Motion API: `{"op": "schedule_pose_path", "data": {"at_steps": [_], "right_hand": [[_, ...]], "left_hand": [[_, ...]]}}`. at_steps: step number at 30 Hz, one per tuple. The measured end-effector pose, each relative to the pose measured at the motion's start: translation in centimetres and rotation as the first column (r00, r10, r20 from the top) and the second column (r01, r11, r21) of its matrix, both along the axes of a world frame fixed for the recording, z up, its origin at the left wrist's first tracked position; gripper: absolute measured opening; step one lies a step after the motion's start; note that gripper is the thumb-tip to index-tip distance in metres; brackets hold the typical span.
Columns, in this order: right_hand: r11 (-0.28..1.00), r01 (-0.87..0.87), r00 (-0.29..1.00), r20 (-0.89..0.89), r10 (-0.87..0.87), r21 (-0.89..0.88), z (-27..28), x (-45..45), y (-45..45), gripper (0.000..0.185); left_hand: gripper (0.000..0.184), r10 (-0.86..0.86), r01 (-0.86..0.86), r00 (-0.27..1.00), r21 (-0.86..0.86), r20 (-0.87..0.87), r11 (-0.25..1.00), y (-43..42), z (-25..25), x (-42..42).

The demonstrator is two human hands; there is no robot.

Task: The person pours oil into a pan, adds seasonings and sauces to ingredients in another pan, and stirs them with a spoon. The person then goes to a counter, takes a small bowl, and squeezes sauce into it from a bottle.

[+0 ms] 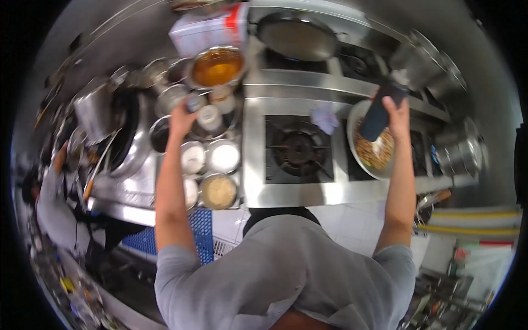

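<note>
My right hand (397,113) is wrapped round a dark bottle (377,119), which is tilted over a white bowl (355,118) of mixed brown and green food on the right side of the stove. On the left, my left hand (183,116) closes on a small container with a grey top (194,103), among the seasoning pots. A white-capped bottle (209,117) stands just right of that hand. Nearer my body are round tins, one with white powder (223,156) and one with beige granules (219,192).
Between my arms lies a gas burner (298,147) with a crumpled cloth (325,119) behind it. A wok (297,37) sits at the back, and a bowl of amber oil (218,66) at the back left. Steel pots (456,148) stand far right. Another person (63,217) works far left.
</note>
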State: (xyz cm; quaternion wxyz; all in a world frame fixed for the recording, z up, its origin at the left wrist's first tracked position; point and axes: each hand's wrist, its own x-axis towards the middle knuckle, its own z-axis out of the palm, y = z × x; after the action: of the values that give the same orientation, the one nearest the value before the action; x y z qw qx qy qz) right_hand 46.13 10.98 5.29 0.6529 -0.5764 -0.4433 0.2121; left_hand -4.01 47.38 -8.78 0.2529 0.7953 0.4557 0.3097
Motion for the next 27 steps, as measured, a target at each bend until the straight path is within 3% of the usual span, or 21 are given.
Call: {"op": "schedule_pose_path", "data": {"at_steps": [1, 2, 4, 5, 6, 8, 10, 14, 16, 17, 18, 20, 22, 24, 27], "right_hand": [[0.995, 0.078, 0.996, 0.044, -0.076, -0.066, -1.4, 1.4, -2.1, 0.059], [0.977, 0.166, 0.984, 0.089, -0.156, -0.131, -2.7, 2.5, -3.9, 0.062], [0.960, 0.218, 0.974, 0.106, -0.202, -0.174, -3.5, 3.4, -7.0, 0.068], [0.949, 0.226, 0.973, 0.097, -0.209, -0.221, -3.7, 4.3, -8.5, 0.069], [0.938, 0.221, 0.975, 0.081, -0.207, -0.267, -4.1, 5.1, -9.6, 0.069], [0.943, 0.154, 0.988, 0.018, -0.155, -0.295, -4.7, 6.2, -11.4, 0.070], [0.929, 0.201, 0.976, 0.144, -0.162, -0.312, -4.8, 6.2, -12.4, 0.071], [0.896, 0.255, 0.941, 0.307, -0.144, -0.363, -4.2, 5.8, -12.5, 0.077], [0.749, 0.417, 0.888, 0.406, -0.215, -0.514, -5.0, 7.7, -13.3, 0.085], [0.685, 0.449, 0.850, 0.511, -0.128, -0.574, -4.3, 7.6, -13.4, 0.089], [0.682, 0.444, 0.853, 0.508, -0.121, -0.581, -4.8, 7.9, -13.7, 0.089], [0.616, 0.365, 0.837, 0.535, 0.110, -0.698, -6.4, 9.2, -14.7, 0.087], [0.597, 0.386, 0.825, 0.553, 0.117, -0.703, -8.8, 10.9, -16.0, 0.085], [0.565, 0.421, 0.850, 0.526, 0.026, -0.710, -9.3, 11.9, -16.5, 0.085], [0.519, 0.427, 0.855, 0.518, 0.036, -0.740, -8.9, 11.9, -16.0, 0.086]], "left_hand": [[0.067, 0.049, -0.050, 0.998, -0.007, -0.043, 0.999, 1.2, -1.9, -0.7], [0.067, 0.026, -0.024, 0.999, -0.070, 0.023, 0.997, 0.3, -1.1, -0.6], [0.066, -0.003, 0.008, 0.991, -0.035, 0.132, 0.999, 1.6, -3.9, -2.1], [0.065, 0.031, -0.023, 0.994, -0.077, 0.108, 0.997, 0.9, -3.5, -2.4], [0.062, -0.010, 0.037, 0.965, -0.099, 0.261, 0.994, 0.7, -3.9, -2.7], [0.070, 0.090, -0.072, 0.971, -0.089, 0.220, 0.993, -0.1, -4.3, -3.0], [0.072, 0.175, -0.164, 0.972, -0.079, 0.154, 0.983, -1.6, -3.7, -2.6], [0.085, 0.161, -0.106, 0.959, -0.233, 0.234, 0.967, -3.0, -2.8, -2.5], [0.083, 0.178, -0.142, 0.939, -0.140, 0.294, 0.980, -3.6, -2.6, -2.8], [0.081, 0.210, -0.175, 0.926, -0.135, 0.313, 0.975, -5.1, -1.3, -2.7], [0.080, 0.239, -0.208, 0.911, -0.127, 0.336, 0.970, -6.4, 0.1, -2.3], [0.070, 0.215, -0.216, 0.877, -0.048, 0.430, 0.975, -9.4, 1.8, -2.3], [0.067, 0.201, -0.241, 0.851, 0.021, 0.484, 0.970, -12.3, 2.7, -2.6], [0.059, 0.282, -0.329, 0.856, 0.037, 0.433, 0.944, -15.4, 4.0, -2.5], [0.055, 0.276, -0.337, 0.872, 0.087, 0.405, 0.937, -18.3, 4.6, -3.1]]}}
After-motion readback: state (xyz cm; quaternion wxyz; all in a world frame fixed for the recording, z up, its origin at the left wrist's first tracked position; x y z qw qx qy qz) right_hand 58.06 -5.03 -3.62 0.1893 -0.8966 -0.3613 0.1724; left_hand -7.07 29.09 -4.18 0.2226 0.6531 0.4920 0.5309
